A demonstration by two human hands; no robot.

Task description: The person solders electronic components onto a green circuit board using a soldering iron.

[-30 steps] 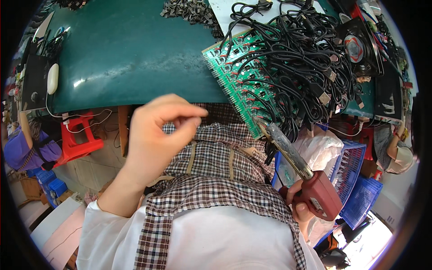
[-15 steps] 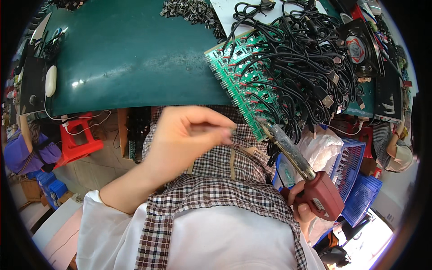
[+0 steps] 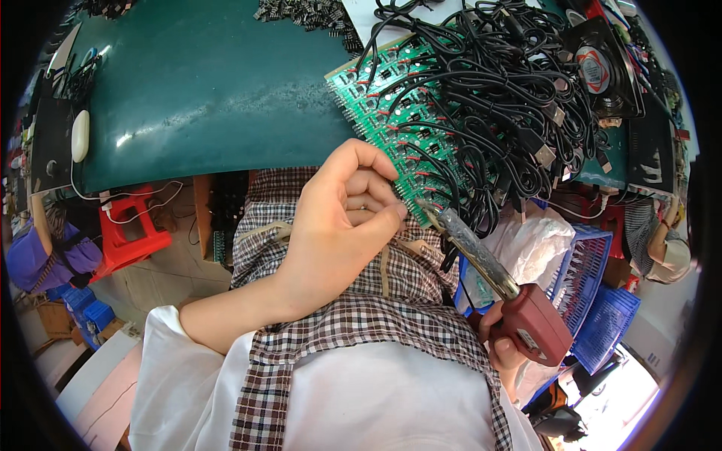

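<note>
My right hand point(image 3: 505, 347) grips the dark red handle of a soldering iron point(image 3: 489, 263), its tip pointing up and left at the near end of a green circuit board point(image 3: 410, 128). My left hand point(image 3: 342, 218) is curled beside the board's left edge, thumb and fingers drawn together at the fingertips. Whatever they pinch is too small or hidden to make out. The board is a panel of many small units, with red and black wire ends on it. From it, black cables point(image 3: 489, 98) with USB plugs run into a tangled heap on the right.
A green-topped table point(image 3: 210, 98) spreads ahead, with small black parts point(image 3: 320, 19) heaped at its far side. A square fan point(image 3: 598, 71) stands behind the cables. Blue baskets point(image 3: 605, 331) and a white plastic bag point(image 3: 534, 240) are low on the right; a red stool point(image 3: 131, 233) is at left.
My left hand has moved up and right to the board's edge. The board and cables have shifted slightly left, and the soldering iron's tip has moved a little left with them.
</note>
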